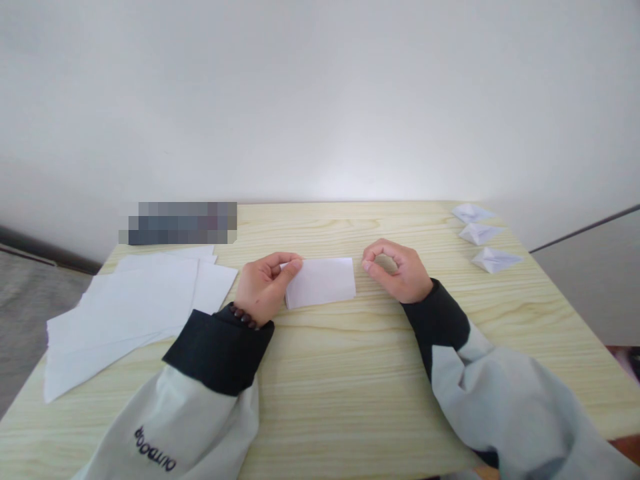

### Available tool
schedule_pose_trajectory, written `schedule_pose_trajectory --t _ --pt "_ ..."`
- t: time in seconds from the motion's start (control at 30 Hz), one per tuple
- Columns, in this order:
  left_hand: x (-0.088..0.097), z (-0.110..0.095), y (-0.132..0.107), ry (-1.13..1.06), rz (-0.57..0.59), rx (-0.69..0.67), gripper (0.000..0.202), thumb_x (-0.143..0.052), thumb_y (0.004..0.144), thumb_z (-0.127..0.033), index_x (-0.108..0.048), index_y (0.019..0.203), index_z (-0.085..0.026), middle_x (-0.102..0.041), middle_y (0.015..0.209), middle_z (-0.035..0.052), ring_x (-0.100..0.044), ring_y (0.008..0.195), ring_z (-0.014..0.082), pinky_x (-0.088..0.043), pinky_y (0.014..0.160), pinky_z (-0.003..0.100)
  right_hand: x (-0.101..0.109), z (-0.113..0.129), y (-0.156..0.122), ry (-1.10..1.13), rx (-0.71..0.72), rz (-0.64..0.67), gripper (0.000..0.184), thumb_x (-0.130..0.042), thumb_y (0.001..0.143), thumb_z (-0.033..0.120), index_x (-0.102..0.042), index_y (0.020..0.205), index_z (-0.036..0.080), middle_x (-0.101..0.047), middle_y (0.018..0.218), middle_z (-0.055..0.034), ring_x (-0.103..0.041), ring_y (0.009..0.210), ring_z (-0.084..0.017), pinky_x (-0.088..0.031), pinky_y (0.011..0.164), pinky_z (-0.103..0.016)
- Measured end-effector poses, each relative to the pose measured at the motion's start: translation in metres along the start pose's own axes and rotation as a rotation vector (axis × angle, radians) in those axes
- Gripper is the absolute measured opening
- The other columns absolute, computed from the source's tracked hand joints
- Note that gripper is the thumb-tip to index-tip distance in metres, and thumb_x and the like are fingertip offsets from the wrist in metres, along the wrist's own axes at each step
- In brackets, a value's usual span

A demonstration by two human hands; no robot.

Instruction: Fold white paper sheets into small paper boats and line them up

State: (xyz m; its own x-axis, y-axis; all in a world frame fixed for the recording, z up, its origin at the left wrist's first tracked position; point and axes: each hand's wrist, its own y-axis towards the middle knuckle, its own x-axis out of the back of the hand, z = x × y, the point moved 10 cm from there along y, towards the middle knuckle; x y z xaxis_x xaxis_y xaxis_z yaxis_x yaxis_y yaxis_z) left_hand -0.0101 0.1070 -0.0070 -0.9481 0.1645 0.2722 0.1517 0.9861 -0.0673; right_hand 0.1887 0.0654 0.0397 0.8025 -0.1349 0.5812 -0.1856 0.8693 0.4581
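Note:
A folded white sheet of paper (323, 281), a small rectangle with layered edges, is pinched at its upper left corner by my left hand (263, 283), thumb on top. Just off its right edge is my right hand (397, 267), its thumb and fingertips brought together in a ring. Nothing shows in that pinch, and a narrow gap of table separates it from the paper.
Loose white sheets (145, 300) overlap on the left of the wooden table (340, 387). Behind them lies a dark, blurred-out object (180, 223). Three folded paper shapes (495, 260) line the right side. A white wall (320, 100) borders the back edge.

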Motion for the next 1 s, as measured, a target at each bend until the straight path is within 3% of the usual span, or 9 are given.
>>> schedule_pose_trajectory --t 0.1,0.23,0.3,0.43,0.6,0.73,0.87,1.0 --pt "-0.002 0.001 0.0 -0.009 0.024 0.015 0.046 -0.067 0.062 -0.054 -0.068 0.081 -0.011 -0.064 0.059 0.0029 -0.048 0.047 0.0101 -0.034 0.042 0.019 -0.001 -0.003 -0.002 0.049 -0.058 -0.033 0.009 -0.052 0.083 0.027 -0.057 0.082 0.019 -0.064 0.08 -0.0039 -0.06 0.076 -0.015 -0.048 0.074 -0.03" --pt "-0.013 -0.002 -0.005 -0.03 0.084 0.044 0.046 -0.066 0.064 -0.053 -0.067 0.084 -0.012 -0.066 0.063 0.0043 -0.052 0.049 0.0114 -0.037 0.042 0.02 -0.018 0.009 -0.003 0.119 -0.077 0.01 0.022 -0.052 0.084 0.033 -0.057 0.101 0.019 -0.068 0.095 -0.0065 -0.063 0.084 -0.017 -0.049 0.076 -0.03" --pt "-0.022 -0.007 -0.009 -0.041 0.127 0.029 0.042 -0.065 0.065 -0.051 -0.067 0.082 -0.012 -0.066 0.063 0.0042 -0.053 0.049 0.0115 -0.039 0.042 0.02 -0.026 0.014 -0.003 0.084 -0.094 0.05 0.017 -0.054 0.083 0.032 -0.06 0.092 0.019 -0.069 0.087 -0.005 -0.064 0.076 -0.016 -0.05 0.067 -0.026" --pt "-0.035 -0.018 -0.016 -0.009 0.183 -0.065 0.03 -0.064 0.069 -0.042 -0.065 0.076 -0.013 -0.069 0.07 0.005 -0.056 0.054 0.0118 -0.042 0.047 0.019 -0.031 0.03 -0.002 0.013 0.007 0.079 0.015 -0.052 0.085 0.026 -0.063 0.077 0.019 -0.069 0.074 -0.0028 -0.064 0.066 -0.013 -0.048 0.063 -0.024" --pt "-0.03 -0.015 -0.014 0.089 0.131 -0.09 0.025 -0.06 0.072 -0.037 -0.066 0.076 -0.013 -0.07 0.069 0.0049 -0.058 0.054 0.012 -0.044 0.048 0.02 -0.022 0.038 -0.003 -0.055 0.117 0.021 0.014 -0.052 0.085 0.023 -0.064 0.078 0.019 -0.07 0.072 -0.003 -0.063 0.064 -0.014 -0.047 0.063 -0.026" --pt "-0.021 -0.016 -0.009 0.158 0.107 -0.118 0.024 -0.061 0.071 -0.037 -0.067 0.076 -0.014 -0.07 0.07 0.0039 -0.063 0.061 0.0143 -0.051 0.06 0.023 -0.014 0.031 -0.003 -0.075 0.089 -0.016 0.015 -0.052 0.084 0.023 -0.065 0.077 0.019 -0.07 0.072 -0.0034 -0.063 0.064 -0.014 -0.048 0.062 -0.026" --pt "-0.016 -0.012 -0.005 0.228 0.141 -0.134 0.025 -0.06 0.072 -0.038 -0.067 0.075 -0.014 -0.071 0.071 0.0041 -0.065 0.063 0.015 -0.053 0.064 0.024 -0.007 0.017 -0.005 -0.054 0.027 -0.03 0.016 -0.053 0.083 0.024 -0.066 0.075 0.018 -0.07 0.072 -0.0039 -0.063 0.063 -0.015 -0.047 0.061 -0.025" --pt "-0.019 -0.006 -0.002 0.066 0.223 -0.078 0.032 -0.059 0.074 -0.043 -0.065 0.079 -0.012 -0.071 0.077 0.0077 -0.066 0.067 0.016 -0.053 0.061 0.024 0.002 -0.004 -0.007 -0.043 -0.126 -0.082 0.021 -0.053 0.083 0.029 -0.068 0.075 0.016 -0.07 0.072 -0.0039 -0.063 0.063 -0.015 -0.046 0.057 -0.023"
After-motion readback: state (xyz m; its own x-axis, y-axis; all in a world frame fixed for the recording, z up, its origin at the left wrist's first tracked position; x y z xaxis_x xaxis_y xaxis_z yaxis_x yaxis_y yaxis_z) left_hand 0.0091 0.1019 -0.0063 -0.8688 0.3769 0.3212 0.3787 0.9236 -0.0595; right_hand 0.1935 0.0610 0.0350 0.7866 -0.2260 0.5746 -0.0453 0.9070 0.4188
